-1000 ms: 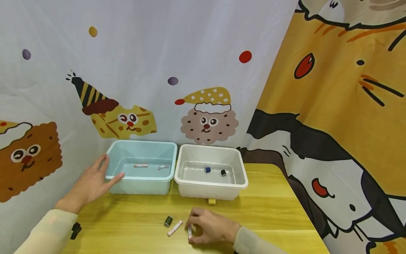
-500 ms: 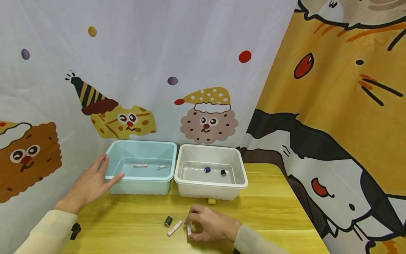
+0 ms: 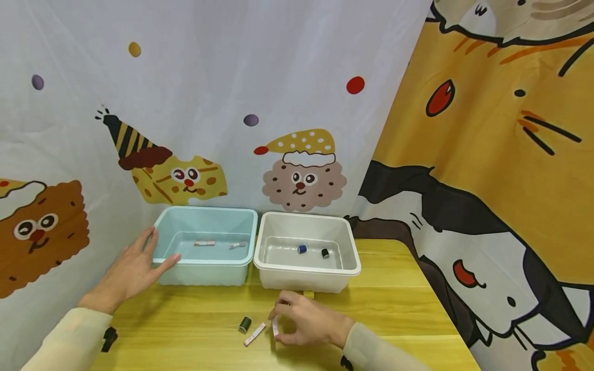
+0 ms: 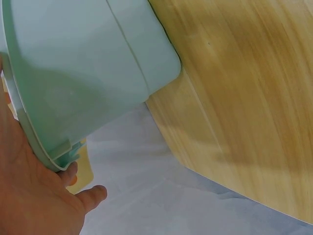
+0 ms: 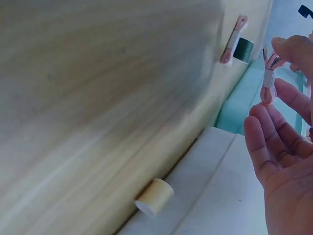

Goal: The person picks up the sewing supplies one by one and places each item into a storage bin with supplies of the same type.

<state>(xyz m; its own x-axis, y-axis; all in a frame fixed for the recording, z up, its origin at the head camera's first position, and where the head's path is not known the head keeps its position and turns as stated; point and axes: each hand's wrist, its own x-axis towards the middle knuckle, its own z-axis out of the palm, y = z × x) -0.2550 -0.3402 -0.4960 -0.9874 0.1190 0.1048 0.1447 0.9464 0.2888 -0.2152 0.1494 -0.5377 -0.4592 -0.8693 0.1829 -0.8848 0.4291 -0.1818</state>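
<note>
Okay, so we've got the right hand (image 3: 308, 317) pinching a small pink thread bundle (image 3: 276, 326) between thumb and fingers. From the right wrist view we can make out the pale band around its middle, with loops poking out at the ends. We find it over the near part of the table (image 3: 385, 309), in front of the white bin (image 3: 306, 269) and just right of a second thread bundle (image 3: 254, 334), which lies slanted on the wood. Just left of that one we spot a dark green spool (image 3: 245, 324).

Over on the other side, the left hand (image 3: 132, 265) has its fingers stretched out and its thumb spread wide — we see it lying against the left end of the light blue bin (image 3: 201, 262), by the rim.

Further out, we see a yellow spool (image 5: 155, 197) at the foot of the white bin's front wall; can't tell if they touch. Inside the white bin we've got a blue spool (image 3: 302, 249) and a black spool (image 3: 325, 253), slightly apart. In the blue one lie two more bundles (image 3: 204, 243), also apart. Both bins sit side by side — and behind them we get a pale cloth (image 3: 185, 77) printed with cartoon snack faces.
</note>
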